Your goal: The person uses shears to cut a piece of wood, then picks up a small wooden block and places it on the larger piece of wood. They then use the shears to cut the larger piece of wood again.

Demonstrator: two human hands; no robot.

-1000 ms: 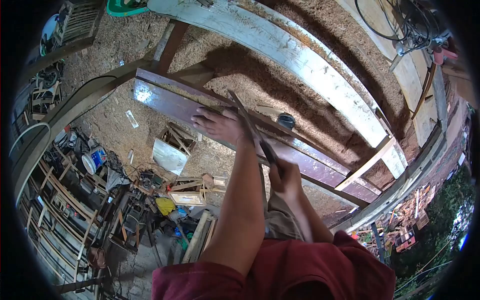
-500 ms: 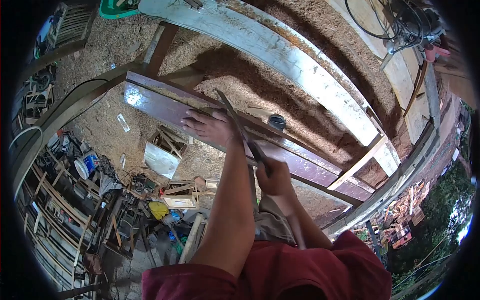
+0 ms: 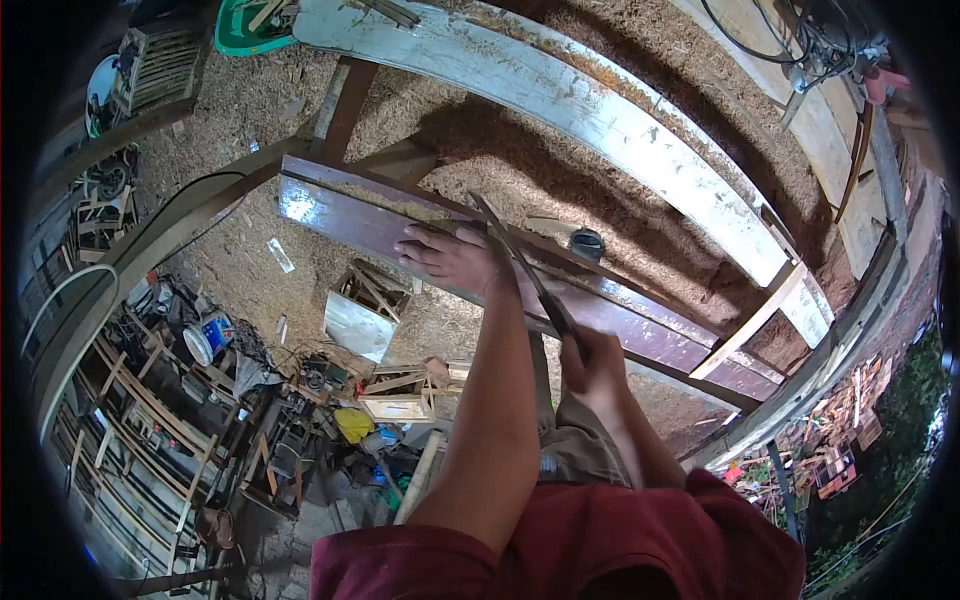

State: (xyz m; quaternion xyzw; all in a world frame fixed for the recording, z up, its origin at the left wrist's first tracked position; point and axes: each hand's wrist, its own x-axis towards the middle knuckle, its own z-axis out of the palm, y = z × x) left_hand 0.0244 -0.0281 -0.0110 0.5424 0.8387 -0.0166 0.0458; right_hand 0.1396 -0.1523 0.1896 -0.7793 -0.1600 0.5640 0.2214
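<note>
Both hands at the brown board (image 3: 350,222), dark long-bladed tool (image 3: 548,300) slanting over it.
We note our left hand (image 3: 462,263) palm-down on the board, fingers slightly spread; our right hand (image 3: 597,370) is closed round the tool's near end, by the board's near edge. The tip points toward its far edge.

View shifted down-right in frame versus the last picture, more green tub (image 3: 231,40) showing at top
</note>
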